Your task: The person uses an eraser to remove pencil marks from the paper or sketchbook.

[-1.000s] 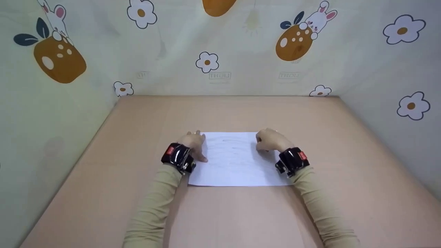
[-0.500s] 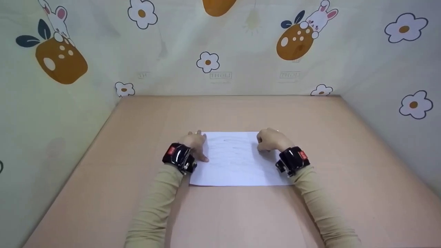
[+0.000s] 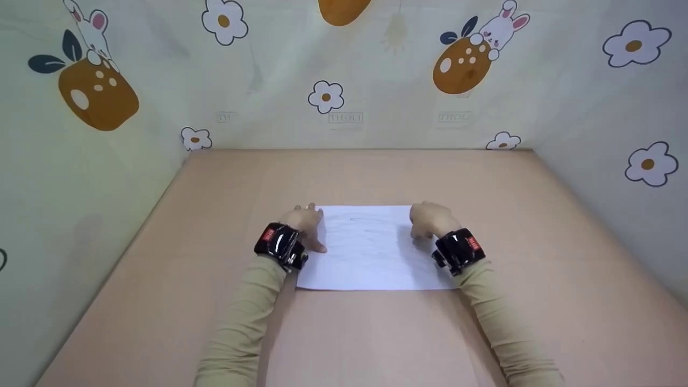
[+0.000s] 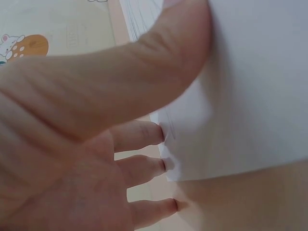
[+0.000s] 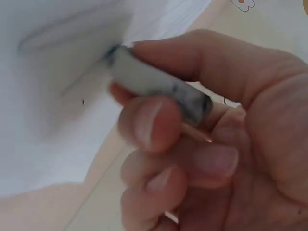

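Observation:
A white sheet of paper (image 3: 365,263) lies on the table, with faint grey pencil marks (image 5: 67,29) across it. My left hand (image 3: 303,226) rests on its left edge. In the left wrist view the thumb (image 4: 183,43) lies over the paper, and the straight fingertips (image 4: 156,132) press near its edge. My right hand (image 3: 432,219), over the sheet's upper right part, pinches a small white eraser (image 5: 147,79) with dark smudges between thumb and fingers. The eraser's darkened tip is right at the paper, beside a pencil line. In the head view the hand hides the eraser.
The light brown table (image 3: 355,333) reaches back to a cream curtain (image 3: 269,70) printed with flowers, rabbits and orange fruit. More printed cloth stands along both sides. A black camera unit (image 3: 280,246) is strapped to the left wrist, another black unit (image 3: 459,251) to the right.
My right hand has moved slightly to the right over the paper. The left hand stays at the left edge, and the whole head view has shifted a little.

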